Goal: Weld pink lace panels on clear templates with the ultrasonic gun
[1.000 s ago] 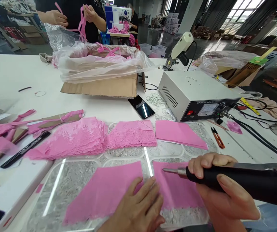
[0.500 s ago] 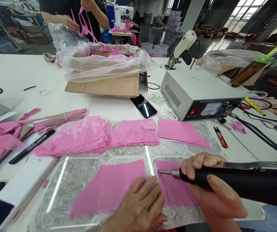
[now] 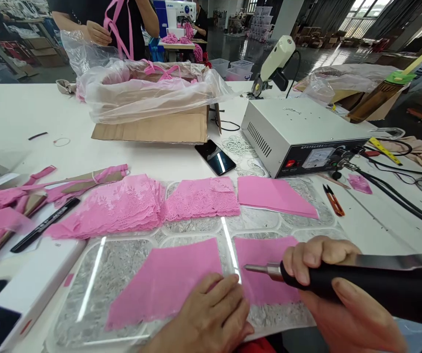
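Gripping the black wand (image 3: 361, 289), my right hand (image 3: 343, 299) has its fingers closed around the handle, metal tip just above the right pink panel (image 3: 266, 269). My left hand (image 3: 211, 318) lies flat, fingers spread, pinning the left panel (image 3: 170, 284) on the clear mat (image 3: 122, 260) on the bench (image 3: 19, 117). Risk: the tip sits near my left fingertips; a slip could catch them, or shift the panels.

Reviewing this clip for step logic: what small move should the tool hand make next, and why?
Probably lower the tool's metal tip onto the right pink fabric piece. The right hand holds the black tool with its tip just above that piece's left edge, while the left hand lies flat at the fabric beside it.
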Demonstrator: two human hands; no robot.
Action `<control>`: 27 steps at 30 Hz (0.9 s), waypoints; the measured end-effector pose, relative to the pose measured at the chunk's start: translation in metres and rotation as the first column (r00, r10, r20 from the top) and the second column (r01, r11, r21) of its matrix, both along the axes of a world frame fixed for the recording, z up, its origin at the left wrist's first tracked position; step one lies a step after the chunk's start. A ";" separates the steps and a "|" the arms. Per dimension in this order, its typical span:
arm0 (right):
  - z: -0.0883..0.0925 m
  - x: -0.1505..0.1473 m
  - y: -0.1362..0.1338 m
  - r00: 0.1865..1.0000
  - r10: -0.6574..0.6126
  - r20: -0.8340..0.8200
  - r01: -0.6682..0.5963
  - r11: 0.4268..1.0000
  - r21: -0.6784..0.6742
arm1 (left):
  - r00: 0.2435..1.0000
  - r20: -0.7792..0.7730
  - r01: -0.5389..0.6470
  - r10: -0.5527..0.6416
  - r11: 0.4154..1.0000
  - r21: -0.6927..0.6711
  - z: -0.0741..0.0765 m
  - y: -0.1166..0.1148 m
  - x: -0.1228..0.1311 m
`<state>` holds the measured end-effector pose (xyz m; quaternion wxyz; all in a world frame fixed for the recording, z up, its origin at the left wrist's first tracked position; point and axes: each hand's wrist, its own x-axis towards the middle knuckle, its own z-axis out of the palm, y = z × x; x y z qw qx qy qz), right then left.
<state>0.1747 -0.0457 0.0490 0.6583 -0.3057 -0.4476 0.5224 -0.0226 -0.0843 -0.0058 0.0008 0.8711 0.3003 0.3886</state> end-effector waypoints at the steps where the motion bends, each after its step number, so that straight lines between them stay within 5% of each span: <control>1: 0.000 0.002 -0.004 1.000 0.006 0.003 -0.006 1.000 -0.003 | 1.000 -0.003 0.001 -0.001 1.000 -0.007 0.000 -0.001 0.000; 27: 0.000 -0.006 -0.009 0.999 0.034 0.026 -0.034 0.999 0.008 | 0.998 -0.062 0.019 -0.021 0.999 -0.036 0.002 0.001 0.001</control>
